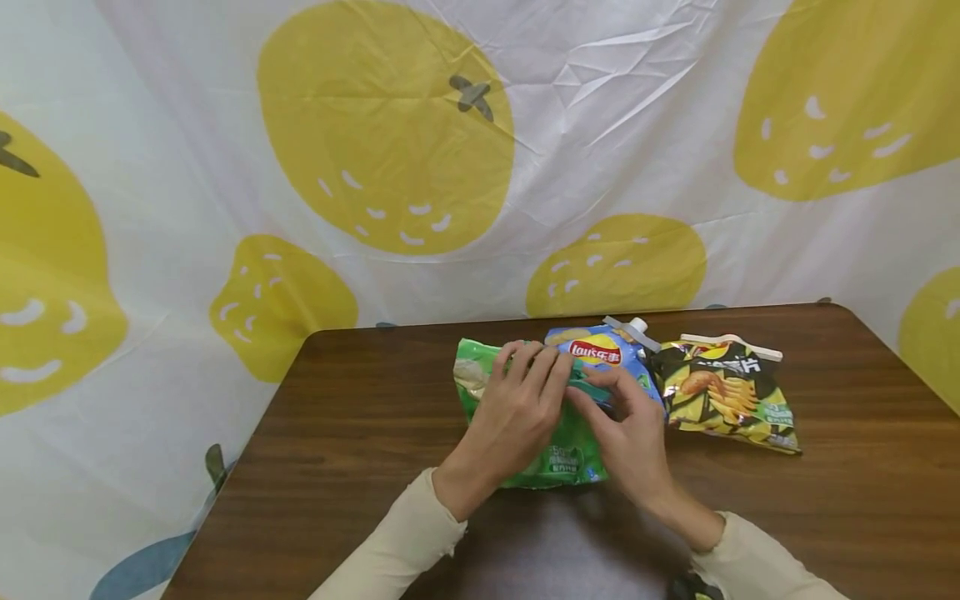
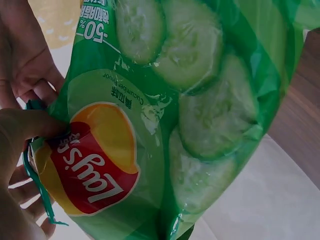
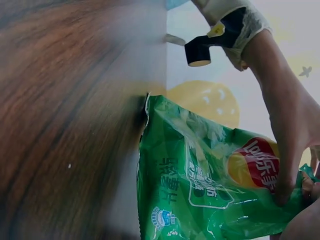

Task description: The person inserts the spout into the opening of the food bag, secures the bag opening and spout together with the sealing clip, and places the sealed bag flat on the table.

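Note:
Both hands are at the folded top of a green bag of Lay's cucumber chips (image 1: 562, 442), held over the table. My left hand (image 1: 519, 412) grips the bag's top, its thumb pressing the front near the logo in the left wrist view. A teal bag clip (image 2: 39, 185) lies along the top edge, partly hidden by fingers. My right hand (image 1: 633, 437) pinches the clip's right end between thumb and index finger. Whether the clip is fastened cannot be seen.
Behind the green bag lies a blue Lay's bag (image 1: 596, 337) with a grey, white-capped clip (image 1: 637, 327). To its right is a black chip bag (image 1: 723, 396) with a white clip (image 1: 738, 342). The brown table (image 1: 360, 417) meets a lemon-print cloth (image 1: 420, 283).

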`<state>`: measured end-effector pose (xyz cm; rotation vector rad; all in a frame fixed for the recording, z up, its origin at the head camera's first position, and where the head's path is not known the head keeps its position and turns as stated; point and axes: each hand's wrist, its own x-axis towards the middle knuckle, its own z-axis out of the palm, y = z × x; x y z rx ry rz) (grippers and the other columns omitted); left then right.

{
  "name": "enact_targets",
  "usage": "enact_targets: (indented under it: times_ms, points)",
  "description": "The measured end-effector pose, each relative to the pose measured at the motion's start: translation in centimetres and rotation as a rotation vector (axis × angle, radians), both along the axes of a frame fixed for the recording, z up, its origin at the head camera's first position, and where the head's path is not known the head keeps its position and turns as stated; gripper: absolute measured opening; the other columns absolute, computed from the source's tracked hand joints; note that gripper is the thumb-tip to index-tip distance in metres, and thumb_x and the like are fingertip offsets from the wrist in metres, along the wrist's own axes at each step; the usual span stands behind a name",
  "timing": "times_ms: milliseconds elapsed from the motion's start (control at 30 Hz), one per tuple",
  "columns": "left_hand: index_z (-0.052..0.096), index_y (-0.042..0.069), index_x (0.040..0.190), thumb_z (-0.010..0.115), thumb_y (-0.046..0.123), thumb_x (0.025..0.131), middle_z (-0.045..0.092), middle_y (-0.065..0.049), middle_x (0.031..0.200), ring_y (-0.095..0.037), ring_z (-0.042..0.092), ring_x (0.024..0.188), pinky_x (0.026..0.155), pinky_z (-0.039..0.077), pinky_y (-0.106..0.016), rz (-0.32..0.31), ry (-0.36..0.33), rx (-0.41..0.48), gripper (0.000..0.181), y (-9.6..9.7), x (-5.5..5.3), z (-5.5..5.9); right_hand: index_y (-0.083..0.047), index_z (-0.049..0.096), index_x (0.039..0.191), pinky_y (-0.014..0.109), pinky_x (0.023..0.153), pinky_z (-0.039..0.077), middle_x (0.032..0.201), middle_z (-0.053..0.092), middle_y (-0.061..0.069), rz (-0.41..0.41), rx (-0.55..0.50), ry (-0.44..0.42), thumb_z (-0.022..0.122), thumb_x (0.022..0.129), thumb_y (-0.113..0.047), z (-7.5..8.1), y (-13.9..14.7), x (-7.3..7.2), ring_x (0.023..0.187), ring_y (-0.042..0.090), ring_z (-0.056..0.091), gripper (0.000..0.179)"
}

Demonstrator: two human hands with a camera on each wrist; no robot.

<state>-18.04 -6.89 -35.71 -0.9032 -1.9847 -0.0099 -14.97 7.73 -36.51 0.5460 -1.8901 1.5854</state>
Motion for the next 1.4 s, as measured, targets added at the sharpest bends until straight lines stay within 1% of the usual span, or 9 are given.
enact_targets:
  times_ms: [233,333,500,667,833,967,1167,1300,1400]
  points:
    - [0.05,0.01,0.115,0.049,0.018,0.082,0.051,-0.01,0.118,-0.029,0.044,0.107,0.099,0.026,-0.05,0.03,-0.009,-0.012,0.034,-0.3,-0.3,0.0,-0.002,0.058,0.086,0.024,0.077,0.049,0.097,0.064,0.011,0.054,-0.061,-0.057,0.068,0.076,-0.002,-0.9,0.5,-1.0,0.094,0.021,0.062,0.013]
    - [0.049,0.012,0.116,0.052,0.02,0.082,0.049,-0.01,0.119,-0.029,0.042,0.109,0.099,0.025,-0.052,0.02,-0.052,0.0,0.036,-0.5,-0.5,0.0,-0.005,0.059,0.085,0.025,0.072,0.051,0.092,0.064,0.009,0.078,-0.09,-0.104,0.069,0.076,-0.005,-1.6,0.7,-1.7,0.088,0.019,0.064,0.013]
    - [0.044,0.017,0.125,0.06,0.037,0.078,0.04,-0.01,0.128,-0.027,0.035,0.118,0.1,0.022,-0.051,-0.025,-0.195,0.065,0.053,-1.7,-1.1,0.8,-0.004,0.058,0.086,0.028,0.067,0.052,0.09,0.064,0.01,0.117,-0.117,-0.166,0.069,0.077,-0.007,-2.1,0.9,-2.2,0.083,0.021,0.065,0.014]
    - [0.043,0.013,0.127,0.062,0.055,0.074,0.041,-0.007,0.128,-0.022,0.037,0.116,0.101,0.022,-0.044,-0.1,-0.31,0.168,0.07,-3.3,-1.8,1.8,-0.003,0.058,0.086,0.029,0.069,0.052,0.098,0.065,0.01,0.148,-0.125,-0.221,0.068,0.078,-0.009,-2.2,1.2,-2.4,0.088,0.021,0.064,0.014]
    - [0.046,0.01,0.126,0.052,0.046,0.087,0.053,0.0,0.117,-0.015,0.047,0.108,0.099,0.027,-0.039,-0.151,-0.436,0.282,0.054,-4.5,-2.5,2.0,-0.003,0.058,0.086,0.029,0.07,0.052,0.099,0.065,0.01,0.16,-0.115,-0.234,0.068,0.079,-0.01,-2.1,1.4,-2.5,0.09,0.021,0.064,0.014]
    - [0.054,0.012,0.116,0.046,0.039,0.092,0.059,0.003,0.105,-0.011,0.052,0.102,0.095,0.033,-0.036,-0.229,-0.602,0.354,0.037,-5.2,-3.1,2.0,-0.003,0.058,0.087,0.027,0.072,0.051,0.103,0.064,0.01,0.174,-0.087,-0.239,0.067,0.079,-0.011,-2.0,1.6,-2.5,0.093,0.02,0.063,0.015]
    - [0.055,0.013,0.115,0.054,0.029,0.089,0.057,0.001,0.109,-0.013,0.052,0.102,0.085,0.043,-0.032,-0.354,-0.881,0.501,0.03,-5.4,-2.0,3.3,-0.001,0.056,0.09,0.026,0.078,0.049,0.11,0.062,0.013,0.216,-0.049,-0.239,0.066,0.08,-0.01,-1.9,1.8,-2.4,0.1,0.018,0.06,0.016]
    - [0.058,0.008,0.111,0.056,0.015,0.088,0.056,-0.007,0.105,-0.019,0.051,0.097,0.082,0.043,-0.038,-0.405,-0.919,0.512,0.024,-5.2,-0.7,4.5,0.002,0.046,0.104,0.026,0.078,0.05,0.11,0.06,0.019,0.274,-0.045,-0.255,0.063,0.081,-0.004,-1.1,1.7,-1.9,0.1,0.02,0.06,0.029]
    - [0.06,0.006,0.104,0.058,0.01,0.087,0.056,-0.009,0.098,-0.019,0.052,0.09,0.076,0.043,-0.038,-0.428,-0.88,0.505,0.018,-4.7,-0.2,4.6,-0.002,0.038,0.12,0.028,0.079,0.049,0.11,0.058,0.019,0.34,-0.008,-0.303,0.06,0.084,-0.004,-0.2,1.5,-1.5,0.102,0.021,0.058,0.043]
